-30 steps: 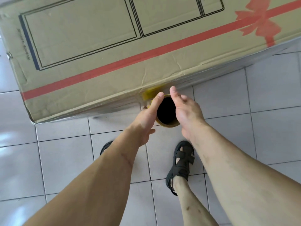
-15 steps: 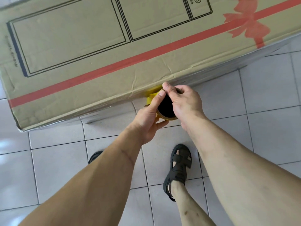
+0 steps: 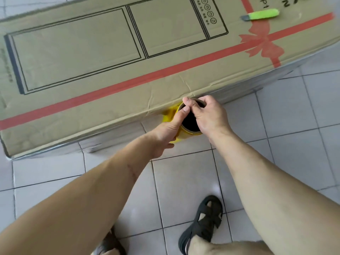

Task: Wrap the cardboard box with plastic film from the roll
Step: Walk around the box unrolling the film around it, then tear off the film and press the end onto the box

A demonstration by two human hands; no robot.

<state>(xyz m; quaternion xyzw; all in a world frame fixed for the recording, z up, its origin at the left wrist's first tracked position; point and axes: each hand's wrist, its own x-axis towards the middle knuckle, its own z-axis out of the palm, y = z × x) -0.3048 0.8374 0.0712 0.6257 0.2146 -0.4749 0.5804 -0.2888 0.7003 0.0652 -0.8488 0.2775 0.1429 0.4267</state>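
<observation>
A long cardboard box [image 3: 110, 70] with a red printed ribbon lies flat on the tiled floor. Clear plastic film shows shiny along its near side [image 3: 257, 85]. The yellow film roll [image 3: 189, 124] stands upright against the box's near edge, its dark hollow core facing me. My left hand [image 3: 167, 131] grips the roll from the left, thumb up on the rim. My right hand [image 3: 207, 115] holds the roll's top rim, fingers curled over it and into the core.
A green utility knife [image 3: 261, 14] lies on top of the box at the far right. White floor tiles [image 3: 184, 181] stretch below the box. My sandalled feet [image 3: 202, 221] stand close behind the hands.
Both hands have closed tighter on the roll: the right fingers now curl over the rim. The view shifted, bringing the box's right end and the green knife into sight.
</observation>
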